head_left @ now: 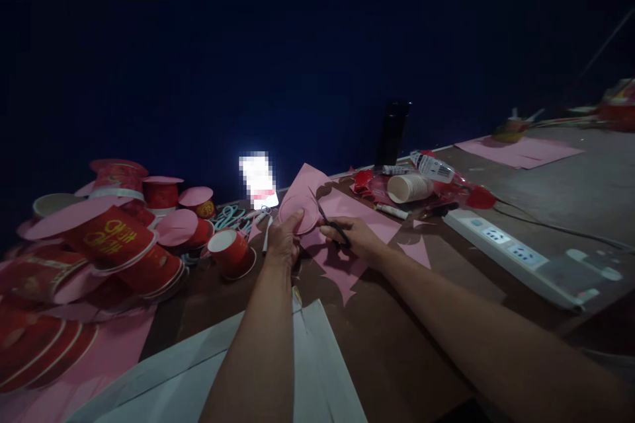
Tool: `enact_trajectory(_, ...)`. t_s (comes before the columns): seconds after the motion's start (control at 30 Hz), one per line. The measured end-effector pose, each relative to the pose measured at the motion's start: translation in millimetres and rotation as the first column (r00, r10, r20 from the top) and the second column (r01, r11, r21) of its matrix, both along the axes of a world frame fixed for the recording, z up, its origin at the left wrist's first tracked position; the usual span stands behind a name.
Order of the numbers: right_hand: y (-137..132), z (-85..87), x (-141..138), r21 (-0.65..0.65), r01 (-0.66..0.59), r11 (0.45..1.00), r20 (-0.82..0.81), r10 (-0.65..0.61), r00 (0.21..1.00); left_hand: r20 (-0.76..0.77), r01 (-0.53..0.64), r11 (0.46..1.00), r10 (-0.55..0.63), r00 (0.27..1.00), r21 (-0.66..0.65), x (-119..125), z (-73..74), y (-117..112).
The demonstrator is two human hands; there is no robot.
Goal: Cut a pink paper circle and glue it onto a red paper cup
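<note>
My left hand (286, 236) pinches a sheet of pink paper (306, 180) near the middle of the table, its thumb lying on a round pink shape (305, 203). Closed round the handles of black scissors (338, 230), my right hand (360, 238) is just to the right. The scissor blades point up and left along the edge of the round shape. Beneath both hands lie more pink paper (342, 268) with a jagged cut edge and a loose pink scrap (417, 251). A red paper cup (232, 254) stands left of my left hand.
Red paper cups (112, 238) with pink paper discs pile up at the left. A lit screen (258, 178) stands behind my left hand. To the right are stacked paper cups (409, 188), a marker (391, 211) and a power strip (516, 254). White board (317, 357) lies in front.
</note>
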State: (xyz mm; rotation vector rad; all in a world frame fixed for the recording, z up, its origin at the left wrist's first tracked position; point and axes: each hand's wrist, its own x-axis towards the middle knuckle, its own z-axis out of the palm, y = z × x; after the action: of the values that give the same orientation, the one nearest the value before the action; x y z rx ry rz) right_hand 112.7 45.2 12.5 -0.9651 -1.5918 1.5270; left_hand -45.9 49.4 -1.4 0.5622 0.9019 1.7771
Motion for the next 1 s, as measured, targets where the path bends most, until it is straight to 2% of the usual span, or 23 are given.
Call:
enact_trajectory(0.13, 0.6, -1.1, -0.4, -0.002, 0.018, 1.0, 0.003, -0.018, 1.0, -0.01, 0.01, 1.0, -0.01, 1.0, -0.006, 1.7, 3.1, -2.2)
enact_trajectory(0.3, 0.3, -2.1, -0.4, -0.004, 0.003, 1.0, -0.01, -0.003, 1.0, -0.04, -0.032, 0.999, 0.031, 0.999, -0.026, 3.4, 5.0, -4.7)
enact_trajectory(0.53, 0.3, -1.7, 0.3, 0.002, -0.003, 1.0, -0.026, 0.003, 1.0, -0.066, 0.031, 0.999, -0.03, 0.997, 0.021, 3.9, 3.4, -6.0)
enact_trajectory(0.73, 1.7, -3.9, -0.4, 0.005, 0.012, 1.0, -0.005, -0.012, 1.0, -0.051, -0.026, 1.0, 0.026, 0.998, -0.01, 4.9, 4.8, -5.0)
enact_trajectory(1.0, 0.2, -1.4, -0.7, 0.002, 0.023, 1.0, 0.017, -0.023, 1.0, -0.069, 0.012, 1.0, -0.011, 0.998, 0.014, 6.5, 8.9, -8.8)
